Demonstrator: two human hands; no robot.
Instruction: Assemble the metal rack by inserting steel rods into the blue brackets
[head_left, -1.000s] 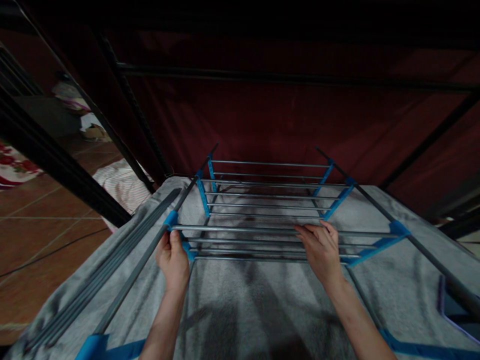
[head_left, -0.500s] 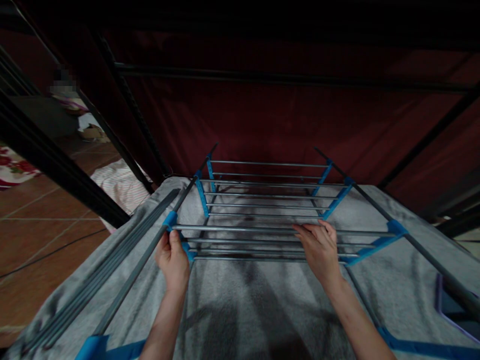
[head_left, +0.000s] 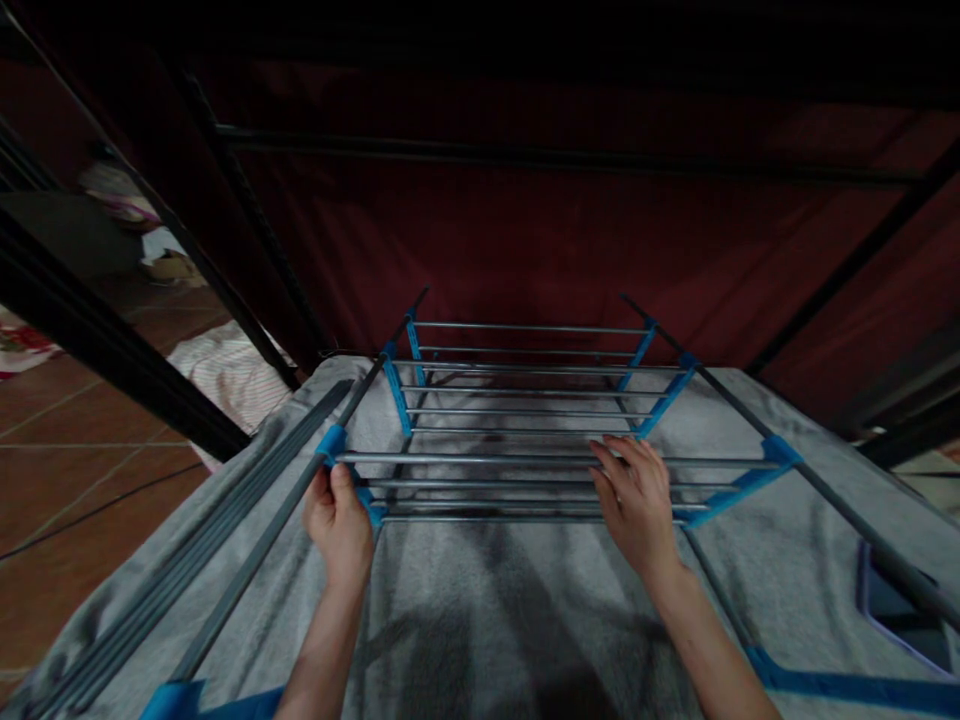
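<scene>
A rack of grey metal tubes [head_left: 465, 460] and blue plastic brackets [head_left: 780, 452] lies on a grey blanket. My left hand [head_left: 339, 520] is closed at the left end of the nearer tier, thumb up, gripping the blue bracket [head_left: 332, 442] where it meets the side pole [head_left: 255, 570]; its fingertips are partly hidden. Over the same tier's rods, right of the middle, my right hand [head_left: 637, 500] has its fingers apart and slightly curled. The fingertips are at the top rod; whether they touch it I cannot tell. Farther back stand two more tiers [head_left: 525, 390] of rods.
Several loose grey tubes [head_left: 202, 555] lie along the left side of the blanket [head_left: 525, 620]. A dark, flat device with a purplish edge [head_left: 904, 610] is at the right. A dark red curtain [head_left: 525, 240] and black frame bars [head_left: 112, 330] surround the area. Tiled floor [head_left: 82, 490] shows at left.
My right hand's fingers have loosened and spread from the top rod. My left hand keeps its place at the bracket. The whole view has shifted slightly.
</scene>
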